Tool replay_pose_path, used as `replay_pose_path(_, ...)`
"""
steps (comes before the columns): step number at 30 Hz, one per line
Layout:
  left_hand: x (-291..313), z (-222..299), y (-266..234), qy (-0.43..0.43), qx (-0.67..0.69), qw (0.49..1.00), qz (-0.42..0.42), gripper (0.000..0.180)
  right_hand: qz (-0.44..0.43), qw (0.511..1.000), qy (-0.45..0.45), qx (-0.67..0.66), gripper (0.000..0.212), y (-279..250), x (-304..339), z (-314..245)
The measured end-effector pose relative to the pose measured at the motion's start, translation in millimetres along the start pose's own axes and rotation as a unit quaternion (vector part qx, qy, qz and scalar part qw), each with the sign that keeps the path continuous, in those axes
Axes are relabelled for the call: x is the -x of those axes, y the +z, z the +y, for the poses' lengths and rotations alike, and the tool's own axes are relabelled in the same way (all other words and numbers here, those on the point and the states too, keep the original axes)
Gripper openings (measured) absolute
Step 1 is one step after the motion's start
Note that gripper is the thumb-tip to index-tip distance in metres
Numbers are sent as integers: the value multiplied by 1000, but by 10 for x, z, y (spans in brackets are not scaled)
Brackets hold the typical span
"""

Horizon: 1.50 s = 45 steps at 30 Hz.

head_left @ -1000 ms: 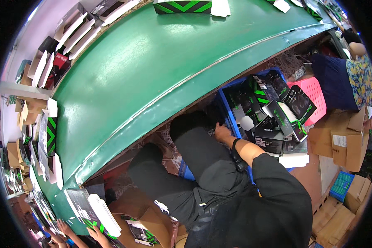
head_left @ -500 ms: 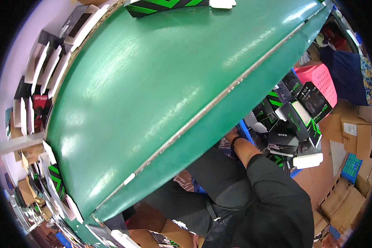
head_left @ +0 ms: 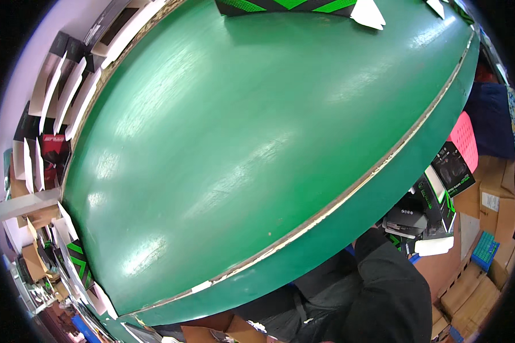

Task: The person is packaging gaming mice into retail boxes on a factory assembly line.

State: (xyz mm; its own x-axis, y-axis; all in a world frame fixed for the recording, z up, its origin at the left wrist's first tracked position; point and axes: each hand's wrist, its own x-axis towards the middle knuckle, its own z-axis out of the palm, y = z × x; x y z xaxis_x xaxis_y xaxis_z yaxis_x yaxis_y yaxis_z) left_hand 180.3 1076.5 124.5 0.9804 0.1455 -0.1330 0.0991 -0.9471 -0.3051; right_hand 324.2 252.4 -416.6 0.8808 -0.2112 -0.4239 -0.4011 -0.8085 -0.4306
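Note:
Neither of my hands shows. My right arm, in a black sleeve (head_left: pixel 386 271), reaches forward at the lower right, and the hand end disappears beneath the edge of the green table (head_left: pixel 229 137). Closest to that arm is a heap of black boxes with green markings, among them a dark grey box (head_left: pixel 405 219) and a black box with a device picture (head_left: pixel 453 168). A white flap (head_left: pixel 434 247) sticks out at the heap's near side. My left arm cannot be made out.
A black-and-green box (head_left: pixel 289 6) with an open white flap lies at the table's far edge. Open boxes (head_left: pixel 68 97) line the left side. At the right are a pink basket (head_left: pixel 464 140), brown cartons (head_left: pixel 495 177) and a teal crate (head_left: pixel 484 250). An open carton (head_left: pixel 243 328) stands below.
My view has shifted, so the table covers more of the picture. The right hand and wrist, seen beside the blue bin earlier, are now hidden behind the table edge.

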Motion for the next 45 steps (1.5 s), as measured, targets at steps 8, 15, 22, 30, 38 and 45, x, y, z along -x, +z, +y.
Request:
replay_pose_path(8,-19,-431,-550,57,-30,997,-29,50,22,994,-106,-15,57,-83,107,-496)
replay_pose_path(15,-1526,-168,52,251,29,966,-57,49,81,994,-65,42,64,-984,1253,68)
replay_pose_path(22,-541,-115,881,224,-27,972,58,47,387,911,-141,-9,60,-2983,3018,-377)
replay_pose_path(30,1400,1665,724,-32,-264,928,262,44,480,846,-51,226,65,-3934,3872,549)
replay_pose_path(38,1765,1536,870,-39,-309,897,314,43,360,912,-74,183,69,-3498,4234,-95)
replay_pose_path(45,1235,1621,878,48,-228,917,323,44,367,917,43,149,66,-3853,4514,-91)
